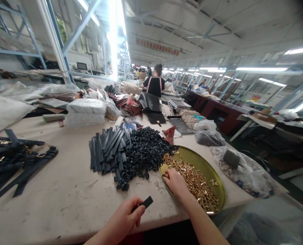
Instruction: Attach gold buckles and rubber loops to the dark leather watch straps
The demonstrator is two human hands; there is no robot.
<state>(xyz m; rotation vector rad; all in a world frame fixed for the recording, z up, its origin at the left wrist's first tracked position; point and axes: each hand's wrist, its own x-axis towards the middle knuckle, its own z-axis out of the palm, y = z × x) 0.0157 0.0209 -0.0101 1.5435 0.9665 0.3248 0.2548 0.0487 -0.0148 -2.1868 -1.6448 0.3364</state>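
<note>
My left hand [129, 214] is closed around a short black leather strap [147, 202], whose flat end sticks out past the thumb and fingers. Over the left rim of a round gold-coloured tray [212, 163] is my right hand [176, 183], its fingertips pinched on a small gold buckle [164, 175]. A heap of gold buckles [192, 178] covers much of the tray. Left of the tray lies a pile of small black loops [150, 146], and beside it a stack of flat black straps [108, 146].
Black straps with gold fittings [16, 160] lie at the table's left. Plastic-wrapped bundles [85, 112] and a black leather piece [150, 102] are farther back. A clear plastic bag [248, 173] sits right of the tray. A co-worker [154, 83] stands beyond the table.
</note>
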